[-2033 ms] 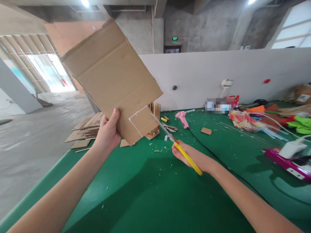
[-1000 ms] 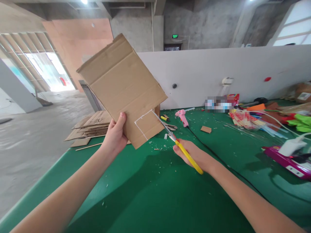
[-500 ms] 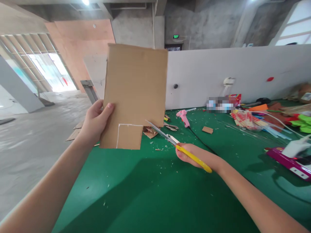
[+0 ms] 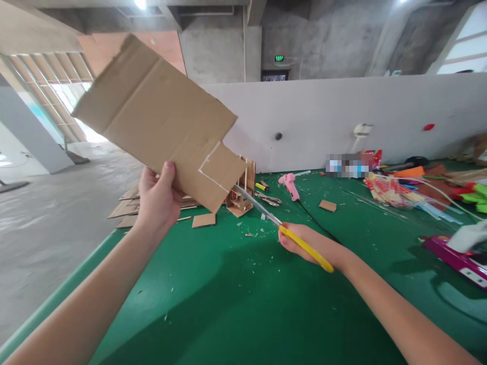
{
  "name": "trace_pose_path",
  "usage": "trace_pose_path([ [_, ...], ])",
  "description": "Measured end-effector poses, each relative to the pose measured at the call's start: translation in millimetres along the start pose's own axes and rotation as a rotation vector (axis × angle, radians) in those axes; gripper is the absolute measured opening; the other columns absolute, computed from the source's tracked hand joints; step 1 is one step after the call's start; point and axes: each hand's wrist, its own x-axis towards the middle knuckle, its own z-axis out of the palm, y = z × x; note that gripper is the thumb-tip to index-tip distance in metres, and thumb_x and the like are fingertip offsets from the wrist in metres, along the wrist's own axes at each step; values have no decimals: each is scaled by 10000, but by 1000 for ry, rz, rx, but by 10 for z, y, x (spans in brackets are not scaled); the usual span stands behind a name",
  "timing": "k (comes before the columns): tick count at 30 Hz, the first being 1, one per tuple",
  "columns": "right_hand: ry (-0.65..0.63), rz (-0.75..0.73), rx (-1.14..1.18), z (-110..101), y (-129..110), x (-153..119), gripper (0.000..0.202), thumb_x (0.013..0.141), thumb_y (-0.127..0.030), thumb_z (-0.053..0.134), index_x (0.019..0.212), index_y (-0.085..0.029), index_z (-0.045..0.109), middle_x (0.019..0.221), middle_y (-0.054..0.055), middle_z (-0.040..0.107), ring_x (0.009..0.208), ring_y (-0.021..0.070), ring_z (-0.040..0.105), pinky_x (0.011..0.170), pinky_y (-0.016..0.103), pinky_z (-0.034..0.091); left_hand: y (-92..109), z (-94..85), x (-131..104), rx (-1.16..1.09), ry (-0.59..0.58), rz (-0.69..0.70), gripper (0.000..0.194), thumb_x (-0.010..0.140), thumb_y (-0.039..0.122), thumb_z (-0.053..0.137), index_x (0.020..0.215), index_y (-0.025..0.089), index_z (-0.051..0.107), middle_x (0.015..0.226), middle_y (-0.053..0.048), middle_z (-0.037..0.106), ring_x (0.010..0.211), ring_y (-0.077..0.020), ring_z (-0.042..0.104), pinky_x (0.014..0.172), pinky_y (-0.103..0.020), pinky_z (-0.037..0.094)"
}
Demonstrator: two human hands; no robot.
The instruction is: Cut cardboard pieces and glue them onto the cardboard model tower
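Observation:
My left hand grips a brown cardboard sheet by its lower edge, thumb in front, holding it tilted above the table. A notch is cut out of the sheet's right side, and white lines mark off the tab beside it. My right hand is closed around scissors with yellow handles. Their blades point up and left, the tips at the tab's lower right edge. Whether the tips touch the cardboard I cannot tell. Behind the tab stands a small cardboard-and-stick construction, partly hidden.
On the green table lie a pink glue gun with a black cord, pliers, a yellow cutter and cardboard pieces. A purple power strip and craft materials are at the right. A white partition stands behind.
My left hand has turned the cardboard from upright to a slant, its top swinging left and the marked tab moving right and up. My right hand and the scissors have barely moved.

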Motion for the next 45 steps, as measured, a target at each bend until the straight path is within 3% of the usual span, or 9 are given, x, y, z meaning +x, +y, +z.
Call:
trace_pose_path([
  [4, -7, 93, -71, 15, -30, 15, 472, 828, -669, 491, 832, -199, 454, 721, 4, 505, 593, 121, 430, 548, 265, 369, -88, 46, -166, -16, -60, -133, 273, 707, 244, 773, 903, 221, 585, 987, 30, 677, 824, -125, 635, 714, -258, 568],
  [8, 23, 65, -62, 14, -10, 16, 454, 826, -654, 510, 829, -203, 462, 725, 6, 515, 600, 126, 446, 551, 263, 371, -106, 44, -222, -19, -115, -191, 268, 713, 250, 771, 903, 233, 583, 981, 37, 665, 753, -95, 637, 658, -211, 557],
  [16, 2, 16, -14, 7, 46, 21, 444, 849, -649, 474, 834, -206, 464, 706, -8, 491, 587, 122, 434, 555, 263, 379, -116, 2, -186, -40, -100, -204, 234, 724, 253, 760, 887, 235, 592, 932, 33, 670, 688, -90, 633, 572, -184, 538],
  [30, 7, 62, -70, 11, 103, 9, 433, 824, -631, 534, 837, -202, 479, 746, 10, 536, 594, 127, 457, 537, 260, 356, -148, 15, -195, -33, -66, -196, 188, 742, 243, 736, 862, 228, 592, 871, 36, 675, 652, -94, 616, 567, -196, 556],
  [45, 30, 93, -51, 7, 36, -1, 419, 822, -624, 537, 780, -213, 472, 666, -22, 487, 552, 113, 417, 512, 253, 337, -156, 29, -257, -16, -91, -228, 145, 764, 235, 716, 844, 256, 598, 873, 55, 682, 667, -84, 633, 579, -191, 558],
])
